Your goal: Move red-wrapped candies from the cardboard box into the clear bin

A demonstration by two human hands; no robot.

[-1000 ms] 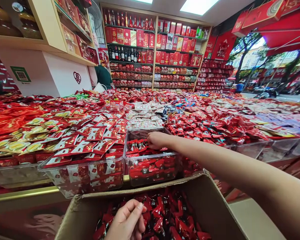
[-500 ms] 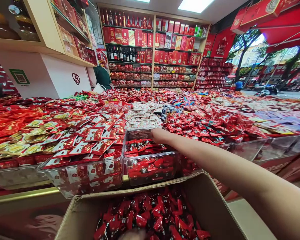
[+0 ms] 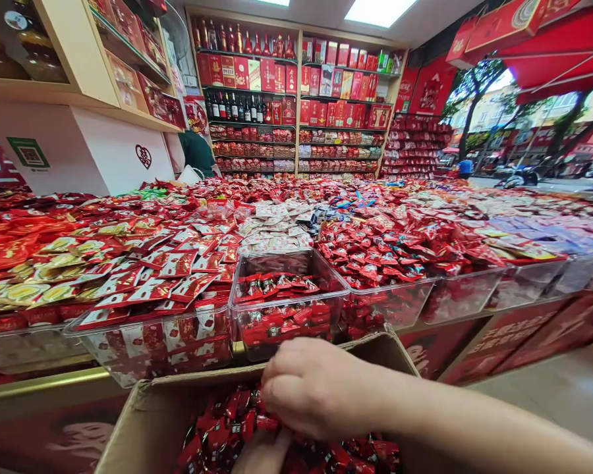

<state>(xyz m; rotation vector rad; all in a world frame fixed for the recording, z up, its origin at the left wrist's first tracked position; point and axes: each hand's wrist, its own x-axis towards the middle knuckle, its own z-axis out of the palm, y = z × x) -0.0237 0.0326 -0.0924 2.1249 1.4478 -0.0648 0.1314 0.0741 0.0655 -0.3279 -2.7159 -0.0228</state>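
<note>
A cardboard box [image 3: 128,411] full of red wrapped candies [image 3: 217,428] stands at the bottom of the view. My right hand [image 3: 311,388] is over the box with its fingers curled down at the candies; its fingertips and anything in them are hidden. Below it, my left hand [image 3: 261,454] reaches among the candies, partly covered, its fingers not clearly visible. Just beyond the box, a clear plastic bin [image 3: 289,299] holds a lower layer of similar red candies.
Heaped packets [image 3: 172,270] fill neighbouring clear bins left and right. White packets [image 3: 277,227] lie behind the middle bin. Shelves [image 3: 299,99] with bottles and red boxes line the back wall. A person in dark green [image 3: 196,153] stands at the back left.
My right hand has moved from the clear bin back and down into the cardboard box. My left hand now shows a little more among the candies. The view has shifted slightly.
</note>
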